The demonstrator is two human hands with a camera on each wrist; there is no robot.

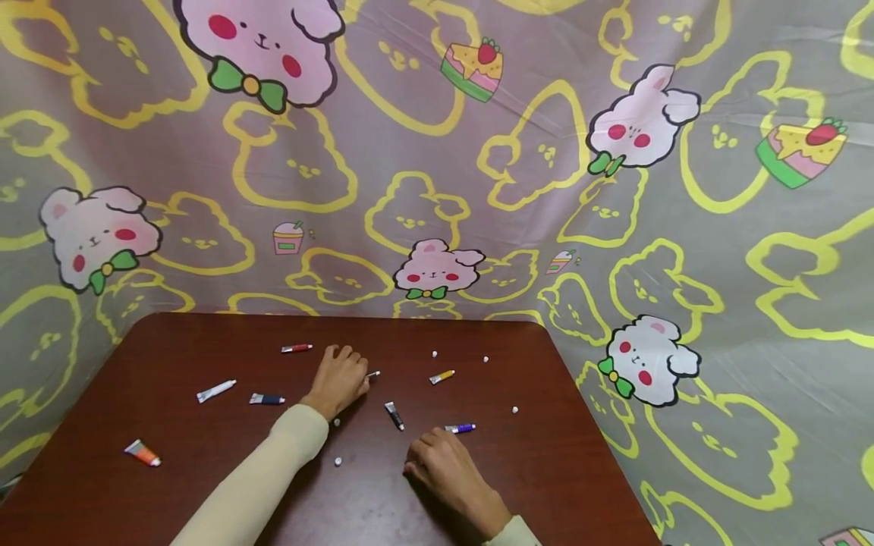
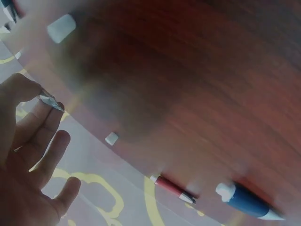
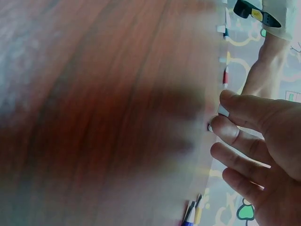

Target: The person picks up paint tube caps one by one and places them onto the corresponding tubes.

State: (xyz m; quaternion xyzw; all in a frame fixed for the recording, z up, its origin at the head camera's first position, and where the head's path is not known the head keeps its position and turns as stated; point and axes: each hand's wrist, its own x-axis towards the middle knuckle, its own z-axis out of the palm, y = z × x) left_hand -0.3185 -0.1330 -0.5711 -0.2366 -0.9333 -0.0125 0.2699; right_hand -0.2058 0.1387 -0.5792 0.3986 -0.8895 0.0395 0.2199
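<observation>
My left hand (image 1: 339,381) reaches over the middle of the table (image 1: 382,500). Its thumb and forefinger pinch the silver crimped end of a small paint tube (image 2: 51,100); the tube's colour is hidden. Nearer me, my right hand (image 1: 444,466) hovers or rests at the table with loosely bent fingers (image 3: 240,134) and nothing between them. A purple-blue paint tube (image 1: 460,428) lies just beyond it. Between the hands is a black paint tube (image 1: 394,415). Left of my left hand lie a dark blue paint tube (image 1: 267,399) and a red paint tube (image 1: 297,349).
A white tube (image 1: 216,390) and an orange tube (image 1: 143,453) lie on the left, a yellow tube (image 1: 442,377) on the right. Several small white caps are scattered about, including one cap (image 1: 337,461) near my left forearm. A patterned curtain (image 1: 410,152) surrounds the table.
</observation>
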